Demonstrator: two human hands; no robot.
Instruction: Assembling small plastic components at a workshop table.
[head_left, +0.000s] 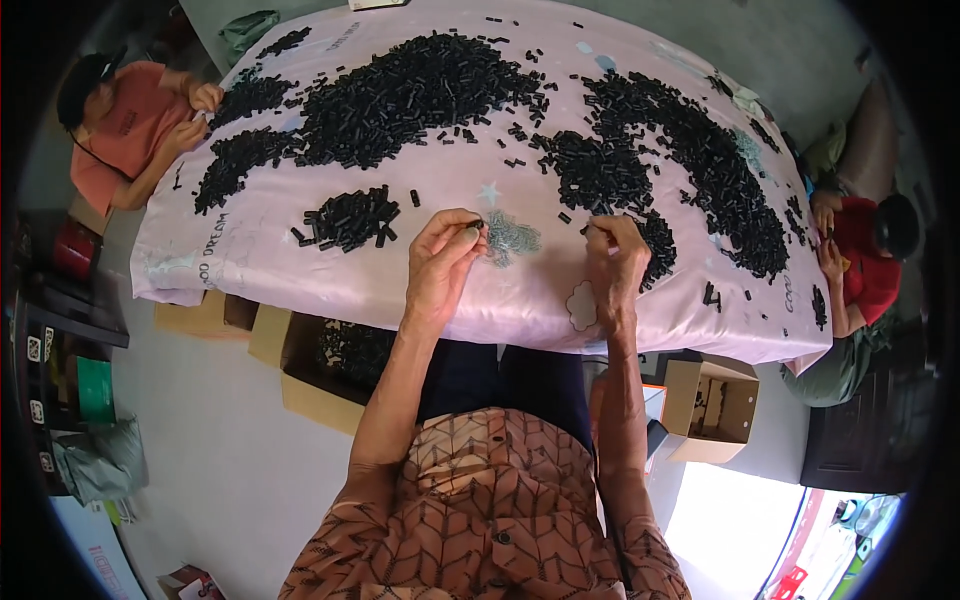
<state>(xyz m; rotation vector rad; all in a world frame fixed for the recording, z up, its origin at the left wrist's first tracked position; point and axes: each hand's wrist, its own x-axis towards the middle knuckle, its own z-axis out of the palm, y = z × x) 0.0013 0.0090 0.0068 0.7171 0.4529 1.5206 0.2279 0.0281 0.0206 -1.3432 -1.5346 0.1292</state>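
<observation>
My left hand (pixel 443 258) is closed in a pinch on a small black cylindrical piece (pixel 476 226), held just left of a little heap of thin silvery metal parts (pixel 514 239). To the right of that heap my right hand (pixel 620 254) is also closed, thumb and fingertips together. What it grips, if anything, is too small to make out. Beside the right hand's knuckles lies a pile of black pieces (pixel 658 248). A smaller pile of similar black pieces (pixel 352 219) sits left of my left hand.
Large mounds of black pieces (pixel 410 95) cover the far part of the pink-clothed table (pixel 380 285). Co-workers sit at the left (pixel 135 130) and right (pixel 865 255) ends, hands at the table. Below the near edge stand open cardboard boxes (pixel 320 402), one (pixel 712 405) at right.
</observation>
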